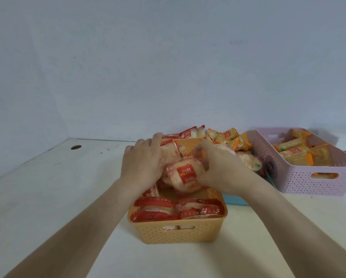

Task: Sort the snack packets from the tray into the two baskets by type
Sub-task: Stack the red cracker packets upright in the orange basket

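Observation:
An orange basket stands at the centre front with several red-and-white snack packets lying in it. Above it, my left hand and my right hand together grip a bunch of red-and-white packets. Behind the hands, a pile of mixed red and yellow-orange packets lies on a teal tray, mostly hidden. A pink basket at the right holds several yellow-orange packets.
Everything stands on a white table against a pale wall. A round cable hole sits at the back left. The pink basket reaches the right edge of the view.

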`<state>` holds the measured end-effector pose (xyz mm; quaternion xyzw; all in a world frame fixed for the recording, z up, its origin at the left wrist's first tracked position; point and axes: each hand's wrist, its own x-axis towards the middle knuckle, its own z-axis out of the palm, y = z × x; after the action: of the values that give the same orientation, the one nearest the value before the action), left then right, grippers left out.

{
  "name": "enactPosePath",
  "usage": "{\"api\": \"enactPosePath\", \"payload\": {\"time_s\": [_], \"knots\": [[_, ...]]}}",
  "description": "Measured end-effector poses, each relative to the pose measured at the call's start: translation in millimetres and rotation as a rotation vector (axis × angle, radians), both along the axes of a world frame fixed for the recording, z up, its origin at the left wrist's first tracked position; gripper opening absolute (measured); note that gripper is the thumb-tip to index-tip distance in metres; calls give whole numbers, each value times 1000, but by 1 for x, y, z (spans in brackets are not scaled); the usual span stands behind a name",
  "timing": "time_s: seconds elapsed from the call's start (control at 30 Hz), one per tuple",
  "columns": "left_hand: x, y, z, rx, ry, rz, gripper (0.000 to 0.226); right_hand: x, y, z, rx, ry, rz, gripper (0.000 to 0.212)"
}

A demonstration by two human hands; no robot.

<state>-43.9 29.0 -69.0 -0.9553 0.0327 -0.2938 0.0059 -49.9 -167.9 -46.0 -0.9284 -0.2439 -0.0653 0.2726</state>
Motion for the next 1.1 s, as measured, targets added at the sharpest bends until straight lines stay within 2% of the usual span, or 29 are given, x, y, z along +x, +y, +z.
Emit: {"api": "enactPosePath", "payload": {"time_s": [0.1,0.2,0.23,0.3,0.4,0.5,0.57,0.63,0.7,0.77,0.87,1.0,1.1], "knots": [[-1,8,-2,-85,0,-49,42,-6,6,6,-299,-7,118,62],[-10,14,13,-120,324,-167,14,-6,13,11,-545,-48,180,67],[-14,17,20,-108,447,-188,16,-5,16,10,-594,-59,178,64],[-23,23,35,-130,654,-207,36,-1,21,7,-624,-67,161,49],[-28,26,44,-45,780,-212,54,5,25,-3,-571,-106,135,28],[-26,25,41,71,778,-200,57,12,21,-5,-395,-85,151,14],[-23,26,41,87,798,-188,48,12,16,-2,-190,-21,156,24],[-21,26,40,122,800,-173,42,10,12,0,-88,-8,142,36],[-19,21,38,158,740,-176,35,6,11,-2,-147,-26,139,43],[-19,16,38,109,643,-210,27,2,12,-4,-247,-69,138,42],[-23,13,37,-66,599,-289,26,-4,16,-9,-321,-159,123,28],[-28,9,29,-36,534,-367,31,-6,14,-12,-357,-234,84,10],[-30,9,17,-20,463,-412,22,-8,12,-7,-384,-258,73,7]]}}
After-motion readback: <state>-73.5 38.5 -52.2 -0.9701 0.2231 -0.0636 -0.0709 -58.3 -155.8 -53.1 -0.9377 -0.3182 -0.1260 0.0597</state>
